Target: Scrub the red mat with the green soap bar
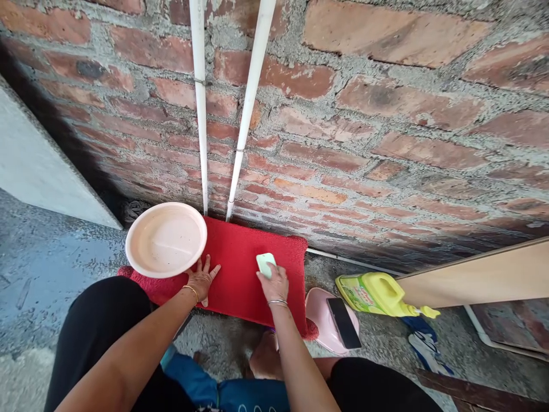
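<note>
A red cloth (234,266) with a textured border lies spread over a low surface against the wall. On its right half, my right hand (277,282) grips a pale green bar of soap (266,264), which rests on or just above the fabric. My left hand (203,281) is pressed flat on the cloth with its fingers spread, close by the rim of a pale pink basin (171,223). That basin stands on the cloth's left end, and a shallow layer of what looks like water shows inside it.
A pink stool (317,312) to the right carries a black phone (344,323). Beyond it a yellow detergent bottle (377,293) lies tilted by a wooden board (476,274). Two white pipes (249,103) run up the brick wall (386,154). A pale slab (47,154) leans at left.
</note>
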{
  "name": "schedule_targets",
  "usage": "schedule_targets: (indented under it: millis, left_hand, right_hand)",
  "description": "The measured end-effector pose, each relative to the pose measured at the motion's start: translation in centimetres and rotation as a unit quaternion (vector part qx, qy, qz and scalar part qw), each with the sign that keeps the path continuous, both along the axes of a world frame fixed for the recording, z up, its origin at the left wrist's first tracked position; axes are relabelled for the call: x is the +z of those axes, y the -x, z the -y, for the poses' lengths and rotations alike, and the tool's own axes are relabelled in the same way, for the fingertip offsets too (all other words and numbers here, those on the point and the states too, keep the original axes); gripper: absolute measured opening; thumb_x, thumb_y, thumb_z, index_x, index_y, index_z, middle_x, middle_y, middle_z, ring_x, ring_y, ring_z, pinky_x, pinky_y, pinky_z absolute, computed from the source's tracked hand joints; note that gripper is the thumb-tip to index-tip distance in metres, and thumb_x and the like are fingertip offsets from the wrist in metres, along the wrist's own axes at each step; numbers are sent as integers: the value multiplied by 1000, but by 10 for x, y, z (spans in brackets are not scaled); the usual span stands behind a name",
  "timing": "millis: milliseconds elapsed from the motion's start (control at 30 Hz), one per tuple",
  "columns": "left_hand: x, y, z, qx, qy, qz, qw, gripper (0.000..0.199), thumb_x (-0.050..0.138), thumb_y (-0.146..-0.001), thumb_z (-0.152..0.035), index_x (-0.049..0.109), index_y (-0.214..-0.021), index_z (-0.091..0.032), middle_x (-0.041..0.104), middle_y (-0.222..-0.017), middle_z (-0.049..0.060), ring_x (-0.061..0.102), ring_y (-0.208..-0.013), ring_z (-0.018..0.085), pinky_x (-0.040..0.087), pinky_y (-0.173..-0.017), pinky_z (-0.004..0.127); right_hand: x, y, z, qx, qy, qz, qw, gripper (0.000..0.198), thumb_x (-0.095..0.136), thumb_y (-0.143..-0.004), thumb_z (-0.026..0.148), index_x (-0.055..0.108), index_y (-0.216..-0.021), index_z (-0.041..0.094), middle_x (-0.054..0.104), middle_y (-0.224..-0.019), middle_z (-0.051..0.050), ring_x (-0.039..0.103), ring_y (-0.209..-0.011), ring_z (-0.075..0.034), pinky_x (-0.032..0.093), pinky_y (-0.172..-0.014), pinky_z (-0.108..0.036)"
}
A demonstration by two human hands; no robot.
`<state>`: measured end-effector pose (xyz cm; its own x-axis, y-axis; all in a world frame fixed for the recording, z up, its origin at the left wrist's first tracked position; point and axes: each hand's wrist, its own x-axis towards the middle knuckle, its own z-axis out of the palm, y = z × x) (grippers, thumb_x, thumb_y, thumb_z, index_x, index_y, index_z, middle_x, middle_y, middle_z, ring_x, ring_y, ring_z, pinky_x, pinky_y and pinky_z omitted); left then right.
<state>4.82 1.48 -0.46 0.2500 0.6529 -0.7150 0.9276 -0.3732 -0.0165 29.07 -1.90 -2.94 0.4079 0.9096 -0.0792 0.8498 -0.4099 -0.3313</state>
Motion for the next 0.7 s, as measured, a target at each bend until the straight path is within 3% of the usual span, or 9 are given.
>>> schedule_targets:
  millis: [67,133,233,333,400,600,700]
  left_hand:
    - [0,0,0,0,-2,0,1000,145,90,-36,-41,-5,-145,-38,-18,-152,17,-13,-135,51,27,-85,81]
    - [-1,0,0,4,-2,5,1000,146,91,-35,-41,-4,-145,-38,-18,-152,17,-15,-134,52,26,-86,81]
    - [-3,0,-1,8,-1,10,1000,147,91,-33,-39,-4,-145,-38,-18,-152,17,-15,-134,52,26,-86,81]
    - [-6,0,0,7,-3,11,1000,148,92,-33,-38,-5,-145,-38,-19,-152,17,-15,-134,52,26,-86,81]
    - [-7,0,0,7,-5,12,1000,148,91,-33,-38,-5,-145,-38,-19,-152,17,-15,-134,52,26,-86,82]
    - [-9,0,0,2,-7,1,1000,147,91,-34,-41,-5,-145,-39,-18,-152,17,-14,-135,52,28,-86,81]
    - [-12,0,0,2,-8,-1,1000,148,90,-33,-42,-6,-145,-38,-18,-152,17,-13,-134,52,27,-85,81]
  right_hand:
    - [0,18,-10,43,13,-3,999,42,63,-76,37,60,-117,28,54,-117,-7,52,-99,-22,38,-86,-34]
    - [-2,13,-11,31,18,3,999,42,64,-75,38,61,-116,28,54,-117,-6,53,-98,-22,39,-84,-33]
    - [-8,-29,4,-67,4,22,997,42,64,-74,41,62,-113,26,57,-107,-8,55,-94,-23,41,-80,-34]
    - [-14,-73,23,-213,-4,49,976,45,59,-75,47,61,-114,25,57,-97,-9,55,-90,-26,42,-76,-37]
    - [-16,-82,28,-249,-6,61,966,49,57,-76,50,60,-117,23,57,-97,-10,54,-90,-27,42,-75,-37]
    - [-22,-20,-7,-53,-16,30,998,49,64,-73,44,60,-118,25,53,-110,-8,53,-91,-22,40,-77,-30]
    - [-25,-7,-20,-38,4,8,999,53,68,-70,43,58,-120,28,52,-109,-5,52,-91,-21,40,-76,-29]
